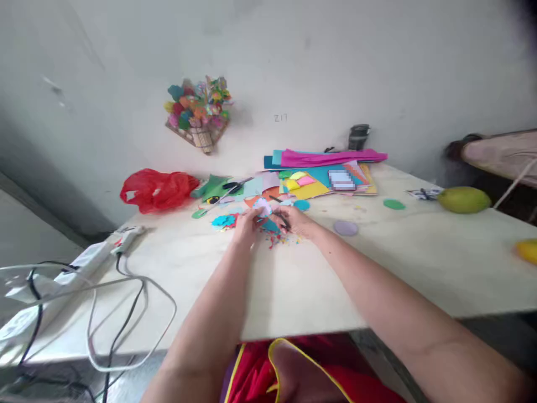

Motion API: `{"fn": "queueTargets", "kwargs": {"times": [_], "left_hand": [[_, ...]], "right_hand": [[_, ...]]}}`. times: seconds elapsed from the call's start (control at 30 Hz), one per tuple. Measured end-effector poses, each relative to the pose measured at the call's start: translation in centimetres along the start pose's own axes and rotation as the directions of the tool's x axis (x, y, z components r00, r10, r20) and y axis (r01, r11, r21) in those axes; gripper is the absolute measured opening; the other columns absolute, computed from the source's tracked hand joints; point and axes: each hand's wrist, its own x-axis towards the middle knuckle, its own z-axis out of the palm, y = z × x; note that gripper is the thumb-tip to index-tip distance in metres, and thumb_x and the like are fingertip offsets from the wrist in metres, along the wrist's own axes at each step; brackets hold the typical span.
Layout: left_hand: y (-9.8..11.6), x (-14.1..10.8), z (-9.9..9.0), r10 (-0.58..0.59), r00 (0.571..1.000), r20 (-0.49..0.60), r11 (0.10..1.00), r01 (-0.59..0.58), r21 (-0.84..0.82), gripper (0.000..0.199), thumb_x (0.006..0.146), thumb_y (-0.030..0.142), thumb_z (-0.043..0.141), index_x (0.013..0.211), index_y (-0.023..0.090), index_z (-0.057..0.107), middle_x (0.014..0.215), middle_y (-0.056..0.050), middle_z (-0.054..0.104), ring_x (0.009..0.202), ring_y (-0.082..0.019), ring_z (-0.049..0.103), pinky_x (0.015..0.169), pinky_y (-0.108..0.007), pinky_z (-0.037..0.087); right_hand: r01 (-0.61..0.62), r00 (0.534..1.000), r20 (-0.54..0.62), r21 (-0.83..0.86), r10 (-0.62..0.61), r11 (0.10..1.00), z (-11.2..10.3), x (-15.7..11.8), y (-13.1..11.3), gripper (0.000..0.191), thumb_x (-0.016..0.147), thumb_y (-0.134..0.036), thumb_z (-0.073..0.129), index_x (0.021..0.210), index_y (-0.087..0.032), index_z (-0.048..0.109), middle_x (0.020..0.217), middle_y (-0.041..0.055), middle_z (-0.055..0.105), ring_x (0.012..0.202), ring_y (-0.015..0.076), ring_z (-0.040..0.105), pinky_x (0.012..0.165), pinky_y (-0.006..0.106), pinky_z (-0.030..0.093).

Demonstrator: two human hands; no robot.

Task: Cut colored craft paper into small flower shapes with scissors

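Observation:
Over the middle of the table, my left hand (247, 221) pinches a pale lilac paper piece (262, 207) with a scalloped edge. My right hand (297, 220) is closed around dark-handled scissors (284, 221), whose blades point toward the paper and are partly hidden by the fingers. Beneath the hands lies a scatter of small red, blue and yellow paper scraps (279, 239). Blue scalloped paper cut-outs (223, 221) lie left of my left hand. A blue paper circle (301, 205) is just beyond my right hand, and a lilac paper circle (346, 228) lies to its right.
Colored sheets (316, 187) and a pink roll (331, 158) lie at the back. A red plastic bag (157, 191) sits left, above a power strip (90, 254) with looping cables (145, 280). Right are a green paper circle (394, 204) and a yellow-green fruit (464, 200).

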Motion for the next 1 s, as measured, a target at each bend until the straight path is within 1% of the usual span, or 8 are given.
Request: {"fn": "queueTargets", "kwargs": {"times": [0.13,0.27,0.43,0.7,0.87,1.0], "left_hand": [[0.0,0.0,-0.1,0.003,1.0,-0.005,1.0,-0.003,0.004,0.016,0.055,0.02,0.073,0.061,0.013,0.06,0.064,0.0,0.061,0.061,-0.012,0.058,0.06,-0.025,0.049],[0.1,0.0,-0.2,-0.007,1.0,-0.018,1.0,0.007,-0.002,0.014,0.055,0.018,0.073,0.06,0.014,0.061,0.063,-0.001,0.062,0.06,-0.012,0.058,0.059,-0.024,0.05],[0.1,0.0,-0.4,0.004,1.0,-0.007,1.0,-0.004,-0.014,0.016,0.053,0.019,0.075,0.059,0.013,0.061,0.062,-0.001,0.062,0.062,-0.013,0.059,0.061,-0.026,0.052],[0.0,0.1,-0.6,-0.005,1.0,0.012,1.0,0.005,0.009,0.018,0.055,0.021,0.077,0.062,0.013,0.063,0.065,-0.002,0.065,0.062,-0.013,0.06,0.062,-0.026,0.051],[-0.1,0.3,-0.7,-0.033,0.999,0.022,0.999,0.033,0.008,0.018,0.057,0.022,0.077,0.066,0.013,0.064,0.069,-0.004,0.067,0.065,-0.015,0.062,0.065,-0.027,0.052],[-0.2,0.2,-0.7,-0.061,0.997,0.045,0.998,0.061,-0.003,0.016,0.06,0.022,0.076,0.067,0.014,0.065,0.071,-0.005,0.068,0.067,-0.016,0.063,0.066,-0.027,0.052]], "right_hand": [[-0.014,1.0,-0.02,-0.012,0.014,1.0,0.2,-0.2,-0.3,0.026,0.068,-0.035,0.07,0.077,-0.015,0.056,0.047,-0.0077,0.048,0.035,0.0048,0.037,0.034,0.019,0.029],[-0.033,0.999,-0.03,-0.053,0.032,0.998,0.5,-0.7,-1.1,0.032,0.065,-0.036,0.074,0.079,-0.015,0.056,0.046,-0.0078,0.048,0.034,0.0051,0.038,0.035,0.019,0.029],[-0.045,0.998,-0.036,-0.078,0.042,0.996,0.9,-1.3,-2.0,0.032,0.065,-0.038,0.073,0.079,-0.015,0.056,0.046,-0.0075,0.048,0.035,0.0062,0.04,0.036,0.02,0.026],[-0.06,0.998,-0.039,-0.084,0.057,0.995,0.8,-1.4,-1.9,0.033,0.066,-0.038,0.074,0.08,-0.015,0.057,0.049,-0.0069,0.049,0.036,0.0063,0.042,0.037,0.02,0.027],[-0.051,0.998,-0.042,-0.066,0.048,0.996,0.7,-1.2,-1.7,0.033,0.067,-0.038,0.074,0.083,-0.015,0.057,0.049,-0.0071,0.05,0.036,0.0068,0.042,0.038,0.02,0.03],[-0.043,0.998,-0.053,-0.063,0.04,0.997,0.7,-1.2,-1.7,0.032,0.067,-0.038,0.073,0.081,-0.015,0.055,0.048,-0.007,0.05,0.036,0.0071,0.043,0.038,0.02,0.03]]}}
